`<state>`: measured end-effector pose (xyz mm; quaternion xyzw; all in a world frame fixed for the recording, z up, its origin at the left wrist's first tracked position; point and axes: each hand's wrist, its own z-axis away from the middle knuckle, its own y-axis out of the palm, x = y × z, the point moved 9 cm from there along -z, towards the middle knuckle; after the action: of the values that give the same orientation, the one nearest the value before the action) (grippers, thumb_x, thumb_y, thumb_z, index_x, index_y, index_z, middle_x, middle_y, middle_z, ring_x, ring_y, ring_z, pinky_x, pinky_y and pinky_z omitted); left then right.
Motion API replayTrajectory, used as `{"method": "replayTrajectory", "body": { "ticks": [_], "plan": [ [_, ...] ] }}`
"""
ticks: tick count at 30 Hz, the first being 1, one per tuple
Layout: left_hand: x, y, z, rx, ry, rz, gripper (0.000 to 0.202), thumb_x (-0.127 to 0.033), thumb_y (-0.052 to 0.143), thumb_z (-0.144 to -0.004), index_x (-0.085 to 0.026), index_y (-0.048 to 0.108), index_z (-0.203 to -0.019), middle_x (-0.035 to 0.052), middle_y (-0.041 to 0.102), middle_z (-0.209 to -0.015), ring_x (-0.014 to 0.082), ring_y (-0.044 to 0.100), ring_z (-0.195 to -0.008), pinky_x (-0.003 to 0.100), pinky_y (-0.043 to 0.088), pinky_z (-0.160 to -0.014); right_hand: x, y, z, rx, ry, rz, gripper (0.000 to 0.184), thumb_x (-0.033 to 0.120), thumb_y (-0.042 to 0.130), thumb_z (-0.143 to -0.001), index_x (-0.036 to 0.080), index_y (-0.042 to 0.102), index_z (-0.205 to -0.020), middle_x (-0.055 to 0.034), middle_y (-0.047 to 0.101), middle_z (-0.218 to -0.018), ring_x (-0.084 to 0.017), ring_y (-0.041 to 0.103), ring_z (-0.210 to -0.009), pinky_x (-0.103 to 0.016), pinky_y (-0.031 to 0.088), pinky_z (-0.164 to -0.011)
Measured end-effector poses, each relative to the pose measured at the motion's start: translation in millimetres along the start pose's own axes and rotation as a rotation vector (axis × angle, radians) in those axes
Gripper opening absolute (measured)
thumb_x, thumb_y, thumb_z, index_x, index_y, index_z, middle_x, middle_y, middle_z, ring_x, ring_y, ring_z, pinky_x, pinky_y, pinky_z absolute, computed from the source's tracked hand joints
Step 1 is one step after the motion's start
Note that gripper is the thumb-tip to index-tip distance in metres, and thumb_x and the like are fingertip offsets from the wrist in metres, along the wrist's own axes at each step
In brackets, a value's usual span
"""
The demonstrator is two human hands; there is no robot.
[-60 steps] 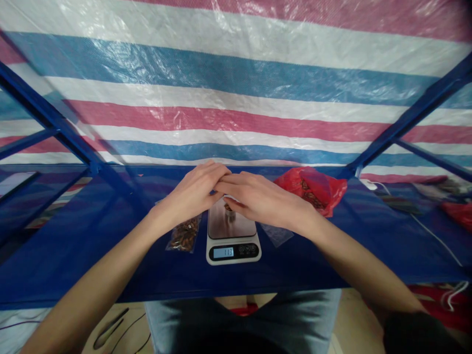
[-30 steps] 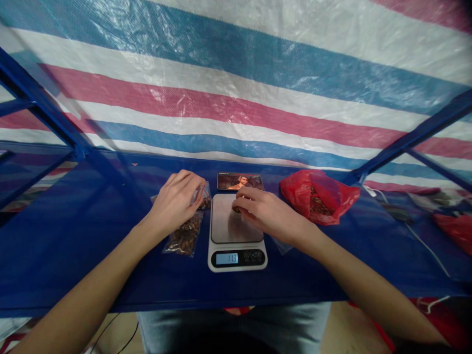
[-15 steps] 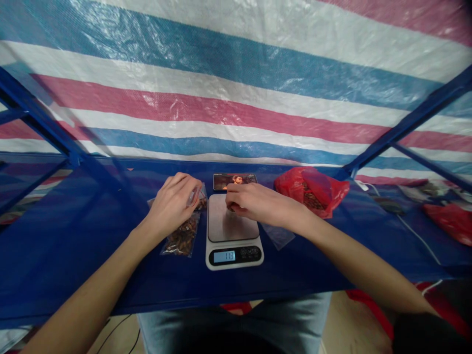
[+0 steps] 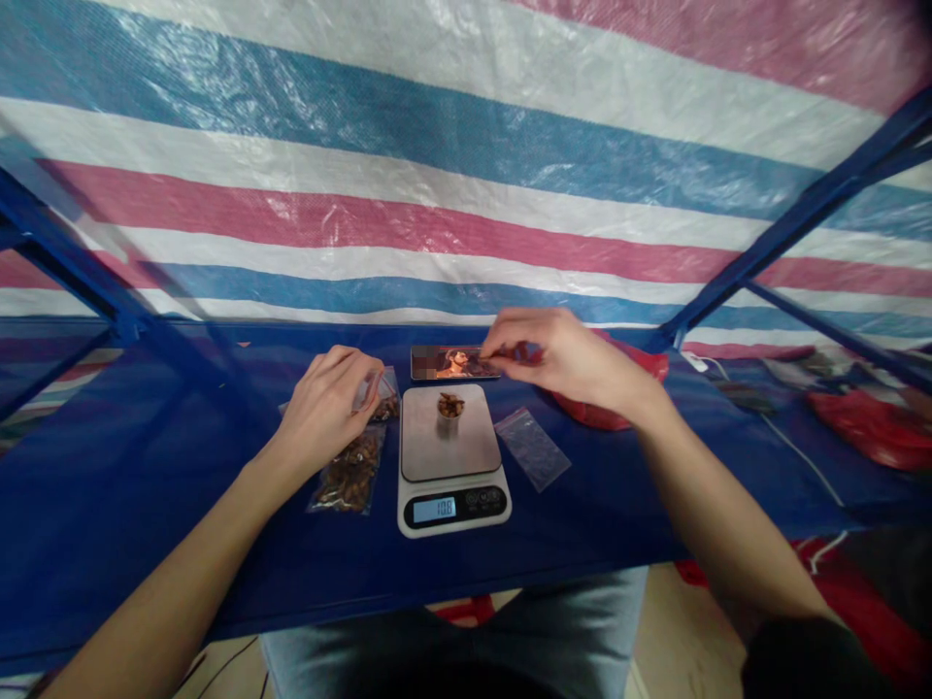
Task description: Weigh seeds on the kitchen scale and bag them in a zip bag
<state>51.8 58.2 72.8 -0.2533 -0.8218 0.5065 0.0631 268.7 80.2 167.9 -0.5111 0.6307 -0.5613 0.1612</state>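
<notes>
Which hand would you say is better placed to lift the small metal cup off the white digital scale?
Probably the right hand: its fingertips sit just behind the small metal cup, and no bag shows in them, while the left hand grips a clear plastic bag.

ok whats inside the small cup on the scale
Brown pieces heaped to the rim of the small cup on the scale; whatever lies below the top layer is hidden by the cup's wall.

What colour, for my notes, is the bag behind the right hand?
Red plastic bag, seen best in the head view.
</notes>
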Motion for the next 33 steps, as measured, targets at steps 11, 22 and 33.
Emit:
{"method": "replayTrajectory", "body": {
  "ticks": [11,22,33],
  "plan": [
    [-2.9,-3.2,-1.3,-0.045,-0.022,0.031,0.020,-0.024,0.055,-0.093,-0.025,0.060,-0.113,0.0084,0.070,-0.110,0.0316,0.060,-0.117,0.046,0.049,-0.097,-168.9,-34.0,152.9,-0.095,0.469,0.058,0.007,0.023,0.070,-0.086,0.021,0.076,-0.085,-0.0062,0.075,-0.075,-0.018,0.065,-0.057,-0.030,0.047,-0.051],
    [-1.2,1.2,-1.9,-0.031,-0.086,0.036,0.033,-0.026,0.052,-0.098,-0.021,0.052,-0.131,0.0110,0.068,-0.113,0.0311,0.059,-0.116,0.047,0.049,-0.098,-58.7,-9.3,86.2,-0.289,0.224,0.072,0.008,0.016,0.070,-0.095,0.020,0.075,-0.100,-0.0109,0.075,-0.101,-0.025,0.071,-0.091,-0.040,0.056,-0.085],
    [-11.3,-1.1,0.3,-0.060,-0.053,0.061,0.023,-0.019,0.054,-0.095,-0.020,0.061,-0.117,0.0093,0.069,-0.107,0.0303,0.058,-0.112,0.045,0.050,-0.097,-33.2,60.6,37.7,-0.322,0.087,-0.174,0.018,0.020,0.070,-0.099,0.024,0.078,-0.114,-0.0071,0.074,-0.113,-0.024,0.070,-0.110,-0.042,0.057,-0.099]
  ]
}}
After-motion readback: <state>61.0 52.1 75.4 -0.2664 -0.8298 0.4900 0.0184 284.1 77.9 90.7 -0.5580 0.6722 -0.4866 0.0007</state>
